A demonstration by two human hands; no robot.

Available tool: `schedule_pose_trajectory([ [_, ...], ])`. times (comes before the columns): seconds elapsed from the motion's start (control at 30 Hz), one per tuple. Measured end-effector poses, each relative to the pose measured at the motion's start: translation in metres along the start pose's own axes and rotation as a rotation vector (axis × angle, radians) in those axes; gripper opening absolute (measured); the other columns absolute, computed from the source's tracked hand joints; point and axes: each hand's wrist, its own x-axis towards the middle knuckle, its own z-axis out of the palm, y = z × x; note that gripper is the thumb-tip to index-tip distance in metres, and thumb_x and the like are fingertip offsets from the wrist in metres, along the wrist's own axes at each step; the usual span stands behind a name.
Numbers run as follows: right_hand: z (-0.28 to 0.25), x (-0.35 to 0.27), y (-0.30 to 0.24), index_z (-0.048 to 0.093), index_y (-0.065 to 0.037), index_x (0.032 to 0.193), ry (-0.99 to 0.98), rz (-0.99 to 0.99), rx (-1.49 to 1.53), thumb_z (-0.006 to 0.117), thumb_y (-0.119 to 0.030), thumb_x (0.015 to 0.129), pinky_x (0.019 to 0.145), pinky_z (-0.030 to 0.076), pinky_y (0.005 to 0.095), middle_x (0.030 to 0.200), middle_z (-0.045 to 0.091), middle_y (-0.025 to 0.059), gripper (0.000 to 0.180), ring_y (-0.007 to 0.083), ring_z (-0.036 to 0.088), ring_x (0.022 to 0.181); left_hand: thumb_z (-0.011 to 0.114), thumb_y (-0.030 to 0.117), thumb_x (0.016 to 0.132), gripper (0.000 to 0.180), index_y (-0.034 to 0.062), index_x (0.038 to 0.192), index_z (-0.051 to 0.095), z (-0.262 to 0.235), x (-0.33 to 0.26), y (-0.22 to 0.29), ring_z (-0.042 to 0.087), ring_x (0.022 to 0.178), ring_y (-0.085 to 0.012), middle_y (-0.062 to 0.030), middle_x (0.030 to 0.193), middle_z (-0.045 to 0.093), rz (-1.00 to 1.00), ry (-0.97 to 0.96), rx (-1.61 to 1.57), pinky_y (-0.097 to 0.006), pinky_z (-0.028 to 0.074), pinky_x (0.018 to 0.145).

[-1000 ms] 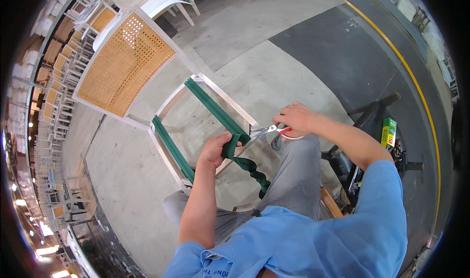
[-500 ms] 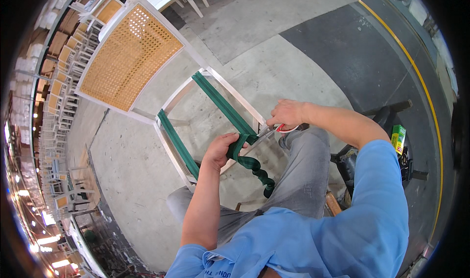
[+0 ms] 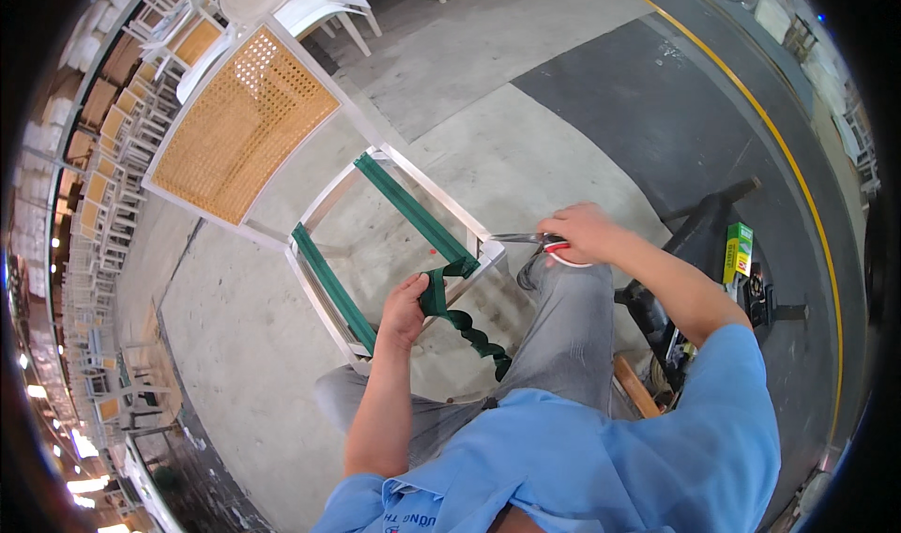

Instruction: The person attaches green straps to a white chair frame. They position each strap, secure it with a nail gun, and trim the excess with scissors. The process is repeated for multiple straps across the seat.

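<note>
Right hand point(image 3: 584, 233) has drawn back rightward from the pale seat frame point(image 3: 436, 192) since the previous frame, scissors point(image 3: 560, 249) along with it; left hand point(image 3: 405, 310) has slid slightly nearer the body. Head view: right fingers gripping the red scissor handles, blades pointing left at the frame's near right corner, contact unclear. Left fingers pinching green webbing point(image 3: 434, 294) just left of that corner; loose tail point(image 3: 481, 341) hangs twisted on the near side, main length runs to the far rail. Second green strap point(image 3: 333, 284) spans the left side. Cane backrest point(image 3: 249, 120) at far left, green-and-yellow box point(image 3: 739, 251) at right
</note>
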Motion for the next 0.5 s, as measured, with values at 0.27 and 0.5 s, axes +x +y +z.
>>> schedule_pose_trajectory([
  [0.27,-0.009,-0.013,-0.024,0.069,-0.022,0.120,0.001,-0.057,-0.164,0.082,-0.051,0.084,0.098,0.042,0.0472,0.106,0.070,0.0056,0.048,0.0277,0.066,0.112,0.058,0.018,0.110,0.031,-0.0067,0.125,0.067,0.010,0.015,0.007,0.074,0.094,-0.0215,-0.0157,0.111,0.077,0.053,-0.046,0.037,-0.034,0.061,0.084],
  [0.5,0.038,0.064,-0.052,0.069,-0.021,0.122,-0.103,-0.212,-0.239,0.081,-0.047,0.086,0.102,0.041,0.0526,0.110,0.072,0.0058,0.046,0.0281,0.067,0.113,0.058,0.018,0.110,0.031,-0.0077,0.123,0.067,0.011,0.004,0.006,0.074,0.093,-0.0228,-0.0159,0.107,0.077,0.060,-0.018,0.049,-0.036,0.061,0.085],
])
